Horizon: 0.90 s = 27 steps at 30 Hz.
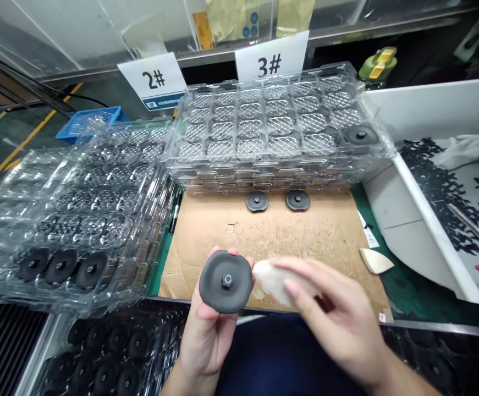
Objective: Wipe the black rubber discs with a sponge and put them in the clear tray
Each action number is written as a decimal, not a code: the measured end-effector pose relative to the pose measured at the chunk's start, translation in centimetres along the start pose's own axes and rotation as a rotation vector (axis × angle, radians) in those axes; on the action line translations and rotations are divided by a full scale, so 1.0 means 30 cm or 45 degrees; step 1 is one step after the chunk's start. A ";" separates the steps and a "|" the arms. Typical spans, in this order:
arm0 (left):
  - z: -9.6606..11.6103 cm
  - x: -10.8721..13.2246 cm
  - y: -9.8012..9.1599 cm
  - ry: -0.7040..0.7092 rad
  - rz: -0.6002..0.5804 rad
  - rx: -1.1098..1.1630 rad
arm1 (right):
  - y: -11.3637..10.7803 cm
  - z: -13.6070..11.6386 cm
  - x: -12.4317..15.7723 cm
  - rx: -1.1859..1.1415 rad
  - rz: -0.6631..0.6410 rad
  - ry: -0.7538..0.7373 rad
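My left hand (212,335) grips a round black disc (214,286) by its edge, its face with a small central stub turned up toward me. Beside it, my right hand (338,319) pinches a white pad (278,283), slightly blurred, close to the disc's right edge. Whether pad and disc touch I cannot tell. Farther back on the cardboard sheet (206,225) lie two similar discs, a left one (257,202) and a right one (297,200). A cream wedge-shaped piece (375,260) rests at the cardboard's right edge.
Stacked clear plastic trays (264,148) stand behind the cardboard, one disc (361,134) in their right corner. More trays (111,187) fill the left, with three discs in front. At right, a white bin (424,220) holds small black pieces. A green-lidded bottle (379,66) stands behind.
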<state>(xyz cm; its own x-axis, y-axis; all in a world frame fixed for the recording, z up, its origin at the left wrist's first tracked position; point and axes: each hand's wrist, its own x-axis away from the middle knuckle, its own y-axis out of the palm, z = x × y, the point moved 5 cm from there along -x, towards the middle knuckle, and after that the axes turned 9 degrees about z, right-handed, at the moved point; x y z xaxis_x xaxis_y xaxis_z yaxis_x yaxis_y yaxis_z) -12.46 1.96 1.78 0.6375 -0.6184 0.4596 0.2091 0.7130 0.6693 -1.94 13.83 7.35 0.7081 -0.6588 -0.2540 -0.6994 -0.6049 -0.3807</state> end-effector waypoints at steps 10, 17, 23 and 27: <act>0.006 -0.005 -0.029 0.018 0.089 -0.024 | 0.055 -0.023 -0.028 -0.093 -0.417 -0.082; 0.017 -0.011 -0.043 -0.023 0.123 0.027 | 0.078 0.335 0.056 0.269 -0.143 0.182; -0.014 -0.014 -0.015 -0.060 0.122 -0.019 | 0.056 0.205 -0.001 0.226 -0.110 0.180; -0.034 0.001 0.002 -0.137 0.066 -0.045 | 0.059 -0.063 -0.064 -0.042 -0.082 -0.274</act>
<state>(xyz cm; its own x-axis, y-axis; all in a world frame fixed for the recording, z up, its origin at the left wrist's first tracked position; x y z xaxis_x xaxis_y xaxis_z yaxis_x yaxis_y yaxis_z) -11.68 2.31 1.24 0.5653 -0.6107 0.5545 0.2048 0.7551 0.6229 -4.72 13.18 8.84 0.7533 -0.5099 -0.4154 -0.6524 -0.6592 -0.3738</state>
